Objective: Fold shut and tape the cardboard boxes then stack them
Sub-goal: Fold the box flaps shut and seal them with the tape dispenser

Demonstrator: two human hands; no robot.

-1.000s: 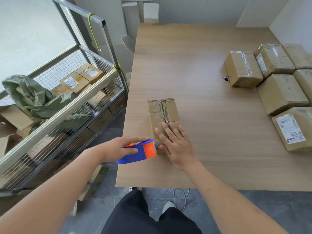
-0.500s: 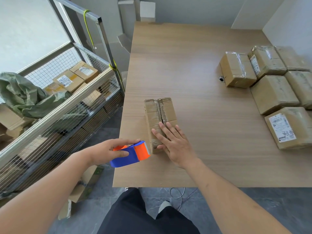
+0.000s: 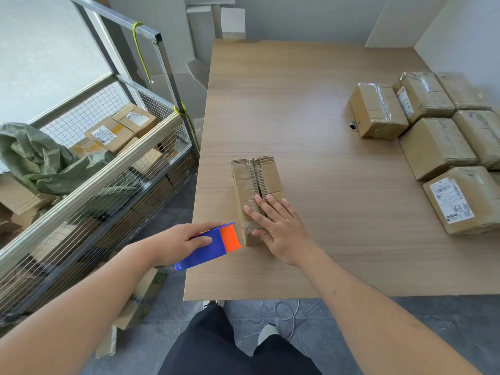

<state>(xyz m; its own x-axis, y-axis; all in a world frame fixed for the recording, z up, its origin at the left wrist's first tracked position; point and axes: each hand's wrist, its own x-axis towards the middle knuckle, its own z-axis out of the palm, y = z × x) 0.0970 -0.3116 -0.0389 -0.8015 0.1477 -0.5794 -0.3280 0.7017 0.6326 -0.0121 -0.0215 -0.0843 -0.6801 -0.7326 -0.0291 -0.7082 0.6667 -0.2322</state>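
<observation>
Cardboard box [image 3: 257, 190] mid-frame on tabletop [image 3: 311, 109], right hand [image 3: 281, 234] flat atop; left hand [image 3: 178, 243] gripping tape dispenser [image 3: 213, 246] beside.

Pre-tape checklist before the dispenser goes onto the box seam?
1. Flaps folded shut on the box: ok, seam still untaped.
2. Right hand flat on the near end, pinning flaps: ok.
3. Left hand grips the dispenser: ok.
4. Dispenser at the box's near end: ok, beside it; contact cannot tell.
5. Tape end free to stick: cannot tell.
6. Table beyond the box clear for the pull: ok.
</observation>
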